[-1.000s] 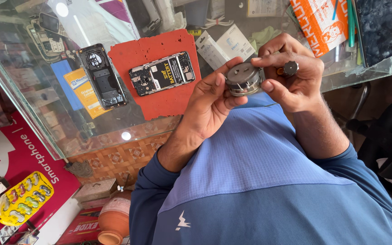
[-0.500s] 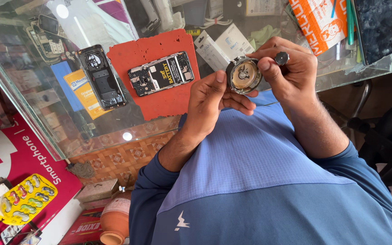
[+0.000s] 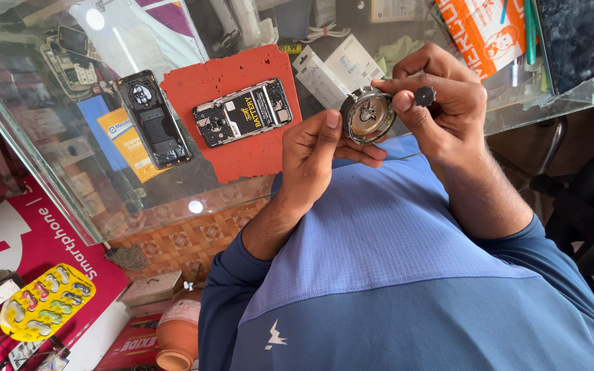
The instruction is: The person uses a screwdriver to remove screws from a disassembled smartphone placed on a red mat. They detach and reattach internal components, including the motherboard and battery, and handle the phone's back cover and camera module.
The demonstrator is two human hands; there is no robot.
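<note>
My left hand (image 3: 314, 154) and my right hand (image 3: 441, 103) together hold a small round metal case (image 3: 368, 115), its open inside turned toward me. The left thumb presses its left rim while the fingers support it from below. The right thumb and forefinger pinch its right rim, and a small dark round part (image 3: 425, 95) is held between the right fingers just beside it. Both hands hover over the near edge of a glass counter (image 3: 49, 172). An opened phone with its battery showing (image 3: 242, 112) lies on a red mat (image 3: 232, 148) to the left of my hands.
A black phone back cover (image 3: 151, 118) lies left of the mat. White boxes (image 3: 338, 69), an orange packet (image 3: 486, 31) and a dark slab (image 3: 572, 38) sit on the counter's far side. A yellow blister card (image 3: 46, 302) and a clay pot (image 3: 180, 333) are below.
The round case has been turned so that its open inside faces me, and both hands have risen a little. The small dark part stays in the right fingers.
</note>
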